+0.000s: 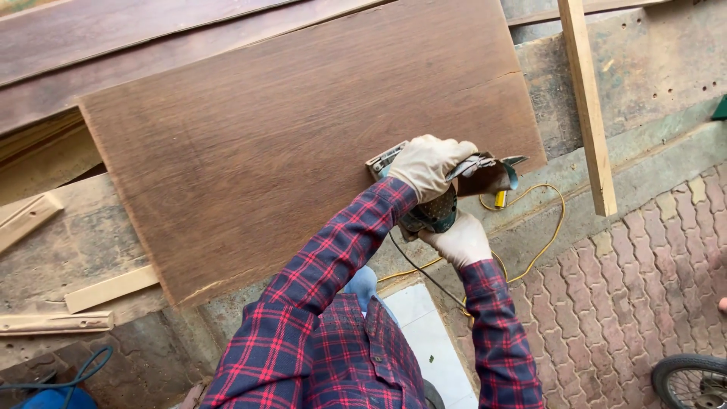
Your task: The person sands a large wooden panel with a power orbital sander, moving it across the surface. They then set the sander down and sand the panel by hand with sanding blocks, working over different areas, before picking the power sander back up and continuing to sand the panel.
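The power saw (439, 193) sat at the near right edge of the dark wood panel (303, 144) lying on the bench (68, 250). The left hand (425, 165) was clenched over its top and the right hand (462, 241) wrapped its rear grip. Keeping the base flat and both hands firm would likely steady the cut; the yellow cord (541, 227) trailed nearby.

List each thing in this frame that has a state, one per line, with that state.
left hand: gloved, gripping the top of the power tool
right hand: gloved, holding the tool's rear end
power tool: held at the board's lower edge
dark wooden board: lying flat, uncut across its face
yellow cord: looped loosely on the ground
pale wooden batten: lying beside the board
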